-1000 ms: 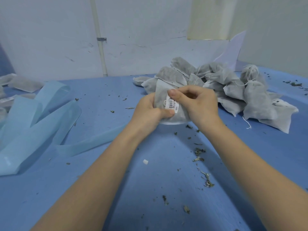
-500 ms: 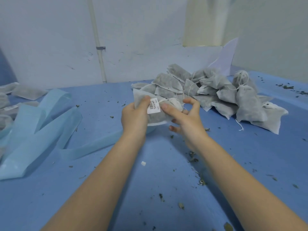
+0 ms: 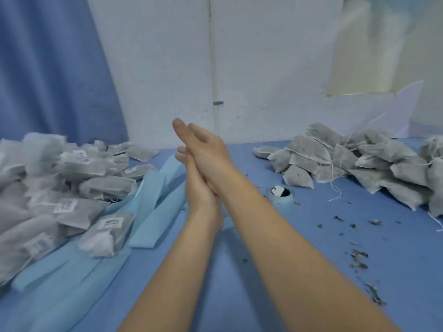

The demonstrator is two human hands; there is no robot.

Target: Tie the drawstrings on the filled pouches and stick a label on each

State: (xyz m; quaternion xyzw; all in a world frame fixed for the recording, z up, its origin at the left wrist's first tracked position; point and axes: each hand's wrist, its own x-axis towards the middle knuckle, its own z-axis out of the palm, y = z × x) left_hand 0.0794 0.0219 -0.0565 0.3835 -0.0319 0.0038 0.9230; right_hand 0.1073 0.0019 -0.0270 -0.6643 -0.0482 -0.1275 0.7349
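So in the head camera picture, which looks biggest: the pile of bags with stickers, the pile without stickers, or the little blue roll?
1. Labelled pouch pile, on the left. It looks largest, partly because it lies nearer the camera.
2. Unlabelled pouch pile, on the right. It runs off the frame, so the order of these two is unsure.
3. Blue roll, clearly smallest.

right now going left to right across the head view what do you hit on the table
labelled pouches → blue backing strips → hands pressed together, left hand against right hand → label roll → unlabelled pouches

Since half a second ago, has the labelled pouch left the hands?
Yes. Both hands are pressed together holding nothing, left of the label roll; where that pouch went, I cannot tell.
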